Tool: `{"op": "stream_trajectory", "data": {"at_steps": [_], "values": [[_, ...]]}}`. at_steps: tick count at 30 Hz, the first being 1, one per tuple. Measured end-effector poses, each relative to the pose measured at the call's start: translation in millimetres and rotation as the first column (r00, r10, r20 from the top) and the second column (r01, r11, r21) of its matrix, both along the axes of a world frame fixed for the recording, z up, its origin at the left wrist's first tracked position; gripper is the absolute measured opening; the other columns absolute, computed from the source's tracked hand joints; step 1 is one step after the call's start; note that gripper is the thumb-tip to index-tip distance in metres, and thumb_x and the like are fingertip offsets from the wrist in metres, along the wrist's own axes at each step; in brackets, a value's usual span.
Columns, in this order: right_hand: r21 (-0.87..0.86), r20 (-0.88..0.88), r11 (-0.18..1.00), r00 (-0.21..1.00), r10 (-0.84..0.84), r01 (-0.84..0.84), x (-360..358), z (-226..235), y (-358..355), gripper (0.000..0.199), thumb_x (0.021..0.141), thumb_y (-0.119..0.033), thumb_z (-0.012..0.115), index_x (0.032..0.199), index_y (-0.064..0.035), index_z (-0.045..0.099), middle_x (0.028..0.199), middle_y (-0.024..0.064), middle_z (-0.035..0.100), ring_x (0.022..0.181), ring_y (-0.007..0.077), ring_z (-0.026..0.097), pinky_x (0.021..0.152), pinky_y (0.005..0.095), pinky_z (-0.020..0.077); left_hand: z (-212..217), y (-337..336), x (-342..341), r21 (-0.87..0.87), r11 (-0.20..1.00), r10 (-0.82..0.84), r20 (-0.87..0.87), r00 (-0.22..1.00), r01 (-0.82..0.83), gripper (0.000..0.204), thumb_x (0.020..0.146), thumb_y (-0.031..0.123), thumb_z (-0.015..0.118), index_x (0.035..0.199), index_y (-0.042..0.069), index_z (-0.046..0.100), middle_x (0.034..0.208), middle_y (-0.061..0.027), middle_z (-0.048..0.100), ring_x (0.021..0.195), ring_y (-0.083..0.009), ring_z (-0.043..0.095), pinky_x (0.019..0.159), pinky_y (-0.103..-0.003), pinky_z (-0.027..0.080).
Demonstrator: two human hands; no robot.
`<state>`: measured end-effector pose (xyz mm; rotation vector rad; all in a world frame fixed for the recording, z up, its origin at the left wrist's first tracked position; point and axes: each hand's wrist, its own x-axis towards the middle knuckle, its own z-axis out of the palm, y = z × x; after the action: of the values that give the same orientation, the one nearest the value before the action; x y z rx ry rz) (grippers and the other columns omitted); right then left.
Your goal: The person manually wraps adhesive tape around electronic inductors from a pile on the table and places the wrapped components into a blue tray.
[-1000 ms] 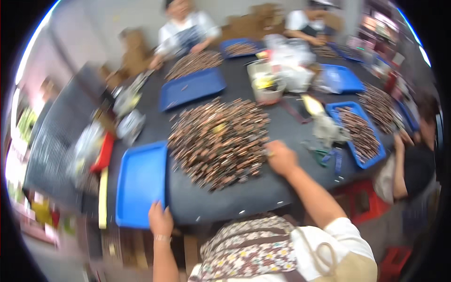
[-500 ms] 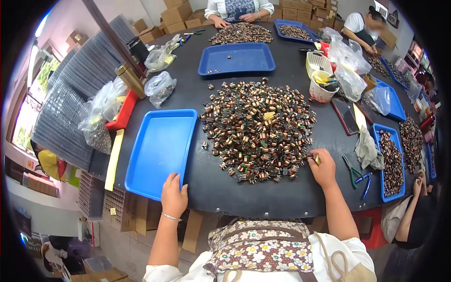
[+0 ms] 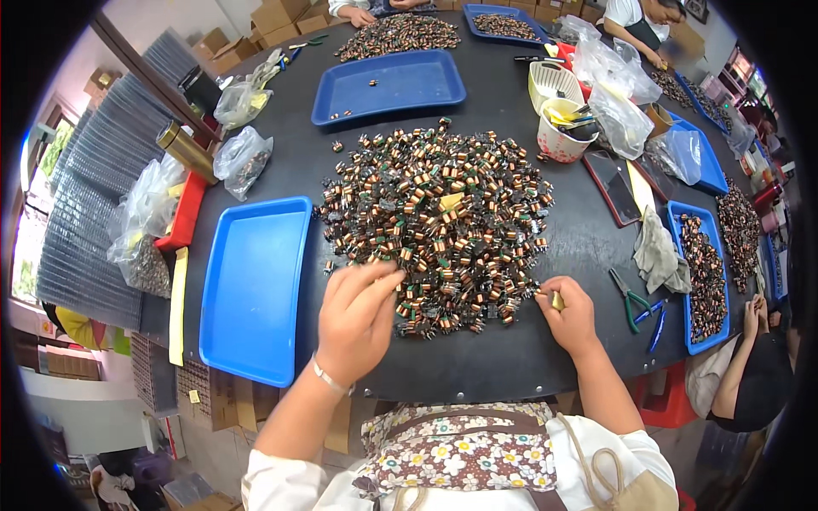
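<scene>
A broad heap of small copper-wound coils (image 3: 439,221) with dark cores and thin leads covers the middle of the dark table. My left hand (image 3: 354,317) is over the heap's near left edge, fingers stretched toward the coils and slightly blurred; I see nothing held in it. At the heap's near right edge my right hand (image 3: 569,317) is closed in a pinch. A small yellowish piece (image 3: 558,300) shows between its curled fingers, too little of it to name. Left of the heap lies a bright blue tray (image 3: 256,294), its floor bare.
Beyond the heap is a darker blue tray (image 3: 388,85) with a few coils. A patterned cup (image 3: 564,140), phone (image 3: 613,189), grey glove (image 3: 659,255), green-handled pliers (image 3: 630,302) and coil-filled tray (image 3: 705,281) line the right. Bags and a gold flask (image 3: 186,152) stand left. Co-workers sit around.
My left hand has left the blue tray's edge and moved right to the heap. My right hand stays pinched at the heap's right edge. The whole view has shifted somewhat.
</scene>
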<state>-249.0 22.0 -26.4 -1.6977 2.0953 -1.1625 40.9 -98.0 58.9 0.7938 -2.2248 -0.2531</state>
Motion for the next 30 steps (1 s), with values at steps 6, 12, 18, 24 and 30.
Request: {"op": "stream_trajectory", "data": {"at_steps": [6, 12, 18, 24, 30], "values": [[-0.035, -0.046, 0.999, 0.999, -0.011, 0.009, -2, 3, -2, 0.015, 0.074, -0.013, 0.069, 0.079, -0.0050, 0.058, 0.081, 0.0106, 0.061, 0.071, 0.0315, 0.060, 0.061, 0.0362, 0.0484, 12, -77, -88, -0.126, 0.986, -0.079, 0.198, 0.977, 0.106, 0.017, 0.074, 0.004, 0.059, 0.090, 0.005, 0.064, 0.088, -0.0093, 0.058, 0.085, -0.0284, 0.053, 0.077, -0.038, 0.043], [-0.027, -0.008, 1.000, 1.000, 0.005, -0.005, -6, 7, -5, 0.014, 0.072, -0.013, 0.071, 0.075, -0.0048, 0.059, 0.078, 0.0099, 0.061, 0.071, 0.0305, 0.060, 0.060, 0.0359, 0.0482, 9, -87, -110, -0.134, 0.989, 0.007, 0.427, 0.904, 0.056, 0.015, 0.072, 0.006, 0.057, 0.087, 0.007, 0.059, 0.088, -0.0089, 0.054, 0.089, -0.0261, 0.051, 0.081, -0.038, 0.039], [-0.003, 0.052, 0.999, 0.997, 0.049, -0.048, -11, 7, -4, 0.014, 0.072, -0.013, 0.071, 0.075, -0.0049, 0.060, 0.077, 0.0090, 0.061, 0.070, 0.0298, 0.061, 0.060, 0.0357, 0.0478, 6, -82, -107, -0.160, 0.979, -0.037, 0.465, 0.885, 0.125, 0.021, 0.073, 0.003, 0.055, 0.093, 0.008, 0.058, 0.084, -0.0048, 0.055, 0.088, -0.0235, 0.050, 0.083, -0.036, 0.036], [0.026, 0.082, 0.995, 0.992, 0.091, -0.093, -15, 10, -1, 0.011, 0.073, -0.010, 0.069, 0.076, -0.0030, 0.060, 0.077, 0.0104, 0.061, 0.071, 0.0287, 0.061, 0.062, 0.0339, 0.0477, 13, -85, -104, -0.201, 0.963, -0.054, 0.510, 0.859, 0.180, 0.016, 0.077, 0.012, 0.062, 0.093, 0.009, 0.064, 0.081, -0.0036, 0.060, 0.085, -0.0220, 0.054, 0.084, -0.035, 0.036], [0.089, 0.119, 0.990, 0.988, 0.101, -0.112, -19, 8, 1, 0.011, 0.073, -0.011, 0.069, 0.077, -0.0042, 0.061, 0.079, 0.0102, 0.061, 0.073, 0.0286, 0.061, 0.065, 0.0343, 0.0475, 7, -81, -103, -0.237, 0.967, 0.047, 0.530, 0.846, 0.095, 0.008, 0.075, 0.014, 0.063, 0.082, 0.010, 0.060, 0.082, -0.0040, 0.057, 0.085, -0.0229, 0.053, 0.083, -0.036, 0.036]]}}
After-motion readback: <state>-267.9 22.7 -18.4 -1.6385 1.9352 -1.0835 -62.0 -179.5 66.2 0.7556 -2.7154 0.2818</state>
